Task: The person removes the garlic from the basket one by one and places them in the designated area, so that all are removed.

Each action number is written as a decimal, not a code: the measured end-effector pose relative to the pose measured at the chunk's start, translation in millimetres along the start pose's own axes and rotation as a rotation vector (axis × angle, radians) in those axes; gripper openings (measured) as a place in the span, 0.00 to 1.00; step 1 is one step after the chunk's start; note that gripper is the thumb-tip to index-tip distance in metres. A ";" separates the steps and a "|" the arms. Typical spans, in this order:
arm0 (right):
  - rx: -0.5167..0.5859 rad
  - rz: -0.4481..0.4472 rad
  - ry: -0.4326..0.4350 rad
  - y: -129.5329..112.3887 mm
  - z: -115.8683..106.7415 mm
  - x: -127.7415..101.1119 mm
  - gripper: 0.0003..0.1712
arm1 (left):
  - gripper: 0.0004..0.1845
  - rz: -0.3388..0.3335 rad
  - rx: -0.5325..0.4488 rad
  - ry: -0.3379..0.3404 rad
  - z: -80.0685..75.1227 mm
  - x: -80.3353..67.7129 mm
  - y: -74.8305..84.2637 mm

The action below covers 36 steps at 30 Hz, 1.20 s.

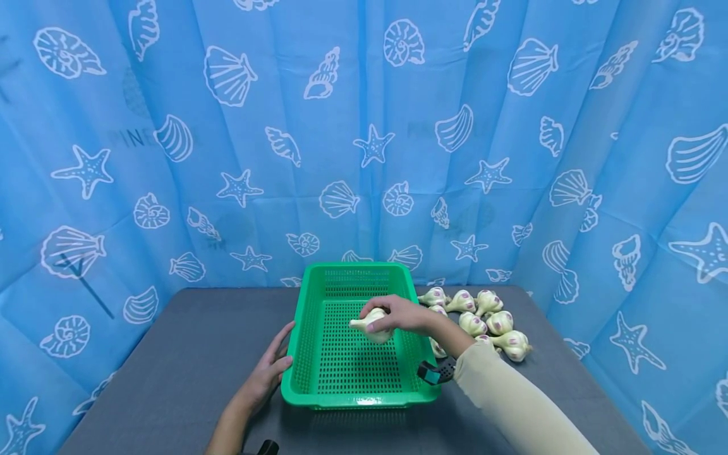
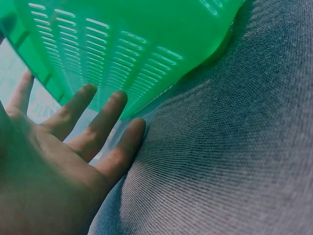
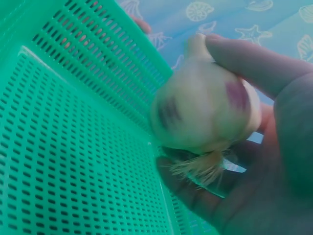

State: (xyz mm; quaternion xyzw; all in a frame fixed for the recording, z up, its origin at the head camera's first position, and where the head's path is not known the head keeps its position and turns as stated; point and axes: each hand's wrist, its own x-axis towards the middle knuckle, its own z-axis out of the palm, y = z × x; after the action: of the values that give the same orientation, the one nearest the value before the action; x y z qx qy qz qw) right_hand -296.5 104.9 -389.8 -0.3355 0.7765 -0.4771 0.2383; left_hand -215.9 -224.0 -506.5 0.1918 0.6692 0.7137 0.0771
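Note:
A green slotted plastic basket (image 1: 307, 379) stands on the grey table. My right hand (image 1: 398, 314) grips a white garlic bulb (image 1: 372, 324) with purple streaks just above the basket's floor, stem pointing left. In the right wrist view the garlic bulb (image 3: 205, 112) fills the frame, roots down, fingers curled round it, over the basket's floor (image 3: 63, 161). My left hand (image 1: 272, 366) rests flat against the basket's left outer wall near the front corner; the left wrist view shows its straight fingers (image 2: 102, 122) against the green basket wall (image 2: 127, 44).
Several more garlic bulbs (image 1: 483, 316) lie in a loose heap on the table right of the basket. A blue shell-patterned curtain (image 1: 364, 126) closes in the back and both sides. Grey table surface (image 1: 188, 354) lies left of the basket.

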 end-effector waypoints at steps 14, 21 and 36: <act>-0.003 -0.073 0.365 2.7 -19.2 -15.3 0.17 | 0.35 -0.014 0.000 0.023 -0.6 0.3 -2.8; -0.072 -0.066 0.531 2.8 -25.7 -34.4 0.17 | 0.35 -0.053 -0.022 0.023 -0.3 2.0 -0.7; -0.239 0.009 0.672 -15.3 -21.4 -84.5 0.20 | 0.35 -0.031 -0.022 0.021 -0.5 1.8 -1.2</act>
State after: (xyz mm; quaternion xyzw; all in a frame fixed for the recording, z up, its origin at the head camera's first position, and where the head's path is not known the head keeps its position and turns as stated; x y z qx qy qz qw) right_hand -250.9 175.7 -362.6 -0.1819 0.8632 -0.4657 -0.0693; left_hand -218.0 -223.7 -507.4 0.1730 0.6651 0.7216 0.0834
